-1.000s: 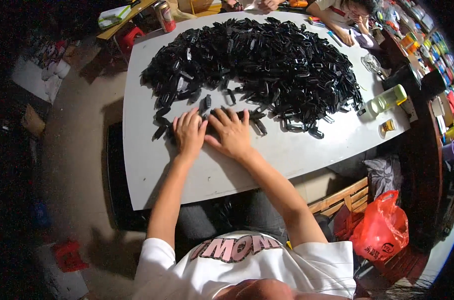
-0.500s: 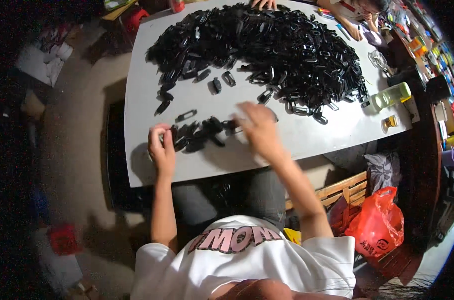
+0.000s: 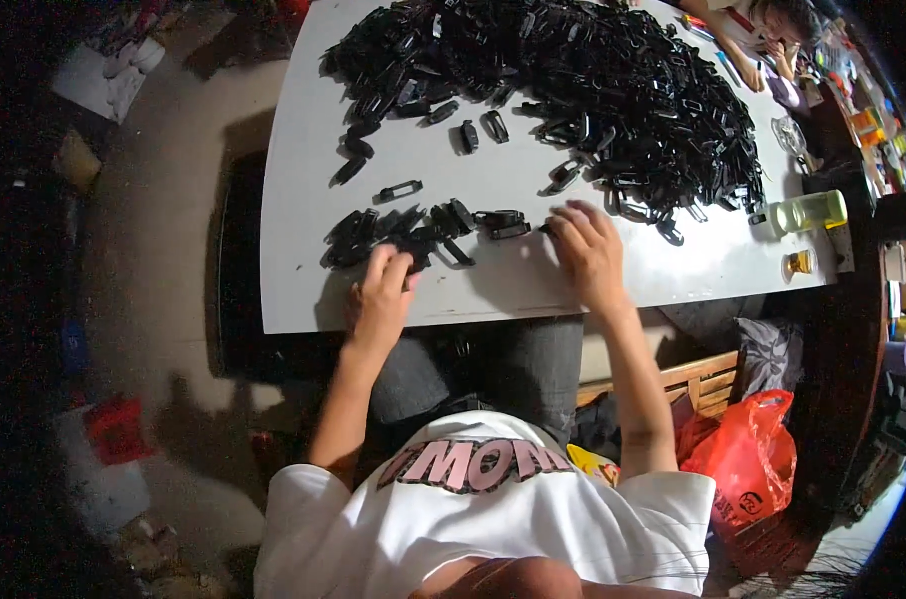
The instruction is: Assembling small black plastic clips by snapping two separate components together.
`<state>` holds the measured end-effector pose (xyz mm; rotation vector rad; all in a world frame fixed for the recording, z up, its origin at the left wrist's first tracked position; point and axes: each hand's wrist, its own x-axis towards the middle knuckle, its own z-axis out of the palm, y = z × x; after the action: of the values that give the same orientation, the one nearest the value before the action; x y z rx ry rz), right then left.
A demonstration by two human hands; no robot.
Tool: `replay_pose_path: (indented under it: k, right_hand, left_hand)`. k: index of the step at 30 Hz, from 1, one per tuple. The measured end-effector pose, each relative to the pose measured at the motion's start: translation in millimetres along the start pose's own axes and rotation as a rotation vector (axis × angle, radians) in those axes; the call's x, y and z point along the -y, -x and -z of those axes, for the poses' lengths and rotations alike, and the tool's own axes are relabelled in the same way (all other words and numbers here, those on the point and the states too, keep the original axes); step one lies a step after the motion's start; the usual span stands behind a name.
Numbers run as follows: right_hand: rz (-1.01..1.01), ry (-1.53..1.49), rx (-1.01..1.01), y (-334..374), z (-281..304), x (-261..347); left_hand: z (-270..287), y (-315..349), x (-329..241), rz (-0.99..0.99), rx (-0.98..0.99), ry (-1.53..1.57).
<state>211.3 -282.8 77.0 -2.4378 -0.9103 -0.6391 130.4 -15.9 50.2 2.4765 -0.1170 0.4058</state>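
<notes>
A loose group of black oblong clips [image 3: 351, 228], some with a long slot through them, lies on the near part of the white table. My left hand [image 3: 380, 295] is at the near edge of this group, fingers curled and closed on a black clip [image 3: 411, 252]. To the right, my right hand [image 3: 591, 262] rests low over the tabletop with bent fingers. A dark clip end [image 3: 547, 230] shows at its fingertips, mostly hidden by the hand. Between the hands lie a pair of slotted clips [image 3: 502, 224].
A large heap of black clips [image 3: 662, 110] covers the far part of the white table [image 3: 298, 150]. A green-tinted bottle [image 3: 810, 213] and a small amber container [image 3: 799, 263] stand at the right. Another person [image 3: 762, 40] sits at the far right corner. A red plastic bag [image 3: 742, 459] hangs below.
My left hand has moved right onto the small clip group. My right hand has swung right, away from the group. The view has shifted, and the other person's hand on the heap is out of sight.
</notes>
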Motion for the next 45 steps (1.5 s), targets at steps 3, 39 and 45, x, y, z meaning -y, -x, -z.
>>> replay_pose_path:
  k: [3, 39, 45]
  right_hand:
    - [-0.252, -0.382, 0.034, 11.4, -11.8, 40.1]
    - [-0.349, -0.454, 0.008, -5.4, -48.1, 100.6]
    - [-0.330, -0.098, 0.124, -2.5, -79.0, 79.4]
  left_hand:
    - [2.1, 2.0, 2.1, -0.026, 0.061, 0.037]
    - [8.1, 1.7, -19.7, 0.105, -0.049, 0.811]
    - [0.7, -35.6, -6.9, -0.141, 0.020, 0.141]
